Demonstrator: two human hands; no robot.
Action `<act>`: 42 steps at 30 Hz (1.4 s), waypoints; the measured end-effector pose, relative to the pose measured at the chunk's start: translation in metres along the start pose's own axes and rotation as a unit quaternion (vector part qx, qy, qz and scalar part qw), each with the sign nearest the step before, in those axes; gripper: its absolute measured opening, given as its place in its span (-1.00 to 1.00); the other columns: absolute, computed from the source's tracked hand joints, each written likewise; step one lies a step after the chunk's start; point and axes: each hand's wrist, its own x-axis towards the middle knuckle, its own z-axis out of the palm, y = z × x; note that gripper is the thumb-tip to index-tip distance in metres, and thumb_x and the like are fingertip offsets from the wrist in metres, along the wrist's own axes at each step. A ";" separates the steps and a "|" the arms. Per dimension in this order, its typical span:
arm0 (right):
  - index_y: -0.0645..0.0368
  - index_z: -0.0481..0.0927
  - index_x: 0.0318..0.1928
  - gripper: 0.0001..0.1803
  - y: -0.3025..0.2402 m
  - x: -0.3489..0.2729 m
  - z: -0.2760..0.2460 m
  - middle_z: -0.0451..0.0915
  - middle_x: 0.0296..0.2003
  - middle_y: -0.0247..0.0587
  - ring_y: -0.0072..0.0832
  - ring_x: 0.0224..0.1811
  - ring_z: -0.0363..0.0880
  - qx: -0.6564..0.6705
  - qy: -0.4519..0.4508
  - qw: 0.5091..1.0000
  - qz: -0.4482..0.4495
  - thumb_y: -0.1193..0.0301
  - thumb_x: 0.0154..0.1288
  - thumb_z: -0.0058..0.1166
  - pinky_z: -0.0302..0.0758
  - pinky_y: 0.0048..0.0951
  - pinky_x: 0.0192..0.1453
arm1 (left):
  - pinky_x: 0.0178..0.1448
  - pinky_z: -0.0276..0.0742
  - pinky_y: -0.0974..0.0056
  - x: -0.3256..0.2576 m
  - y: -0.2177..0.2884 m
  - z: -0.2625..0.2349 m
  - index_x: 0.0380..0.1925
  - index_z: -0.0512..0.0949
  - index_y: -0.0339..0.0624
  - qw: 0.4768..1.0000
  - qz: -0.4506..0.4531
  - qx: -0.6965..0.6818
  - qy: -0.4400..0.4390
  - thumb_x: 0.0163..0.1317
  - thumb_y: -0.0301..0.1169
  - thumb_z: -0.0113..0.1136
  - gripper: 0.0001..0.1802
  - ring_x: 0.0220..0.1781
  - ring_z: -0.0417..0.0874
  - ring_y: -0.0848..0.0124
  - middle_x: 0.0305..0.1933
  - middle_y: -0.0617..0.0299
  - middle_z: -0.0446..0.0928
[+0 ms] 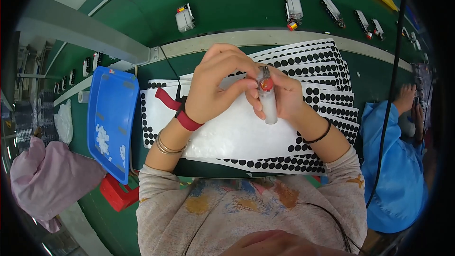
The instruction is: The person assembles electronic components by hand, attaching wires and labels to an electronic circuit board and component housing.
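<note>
Two hands meet above the middle of the bench, both closed on one translucent white lighter (268,103). The lighter stands nearly upright in the picture, its long axis running top to bottom with a slight lean, the metal head and red-orange button at the upper end and the pale body pointing down toward the person's chest. The right hand (284,96) wraps the lighter from behind and from the right, fingers curled shut around the upper body, with the bare lower end sticking out below the grip. The left hand (219,83) comes in from the left, fingers bent and pinched on a slim grey tool (233,81) whose tip reaches the lighter's head; its thumb lies against the lighter's left side. A red wrist strap (182,114) and thin bangles (167,144) circle the left wrist, a black band (318,137) the right. Beneath the hands lie overlapping white sheets of black round stickers (322,61), spread on the green bench (227,4). A blue tray (113,95) holding small white pieces sits to the left, a red box (116,193) below it. More lighters (294,12) stand along the far belt, and a co-worker in a blue smock (395,170) sits at right.
</note>
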 end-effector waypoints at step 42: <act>0.26 0.41 -0.13 -0.64 -0.042 0.110 -0.006 0.52 -0.32 -0.20 -0.50 -0.47 0.53 -0.419 0.192 0.884 -0.072 0.21 0.24 0.02 0.50 -0.50 -0.43 | 0.09 0.33 0.22 -0.031 -0.022 -0.037 0.05 0.36 -0.19 0.981 -0.129 -0.101 0.103 0.09 -0.42 0.16 -0.53 0.02 0.47 0.27 0.02 0.17 0.48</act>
